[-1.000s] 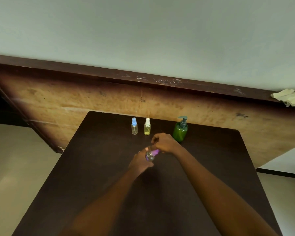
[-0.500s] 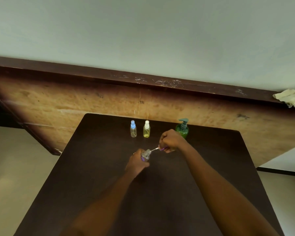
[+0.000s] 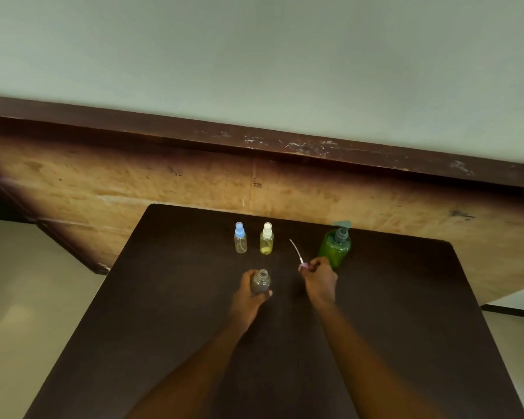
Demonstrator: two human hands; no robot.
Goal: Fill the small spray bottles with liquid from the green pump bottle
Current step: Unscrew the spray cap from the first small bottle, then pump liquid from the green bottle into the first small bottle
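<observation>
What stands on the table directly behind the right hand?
The green pump bottle stands upright behind the right hand, which grips a spray head. The hand covers the bottle's lower edge, so contact cannot be told.

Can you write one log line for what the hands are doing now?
left hand: grips uncapped bottle | right hand: pinches spray top, clear of bottle | green pump bottle: not held | blue-capped bottle, white-capped bottle: standing behind
</observation>
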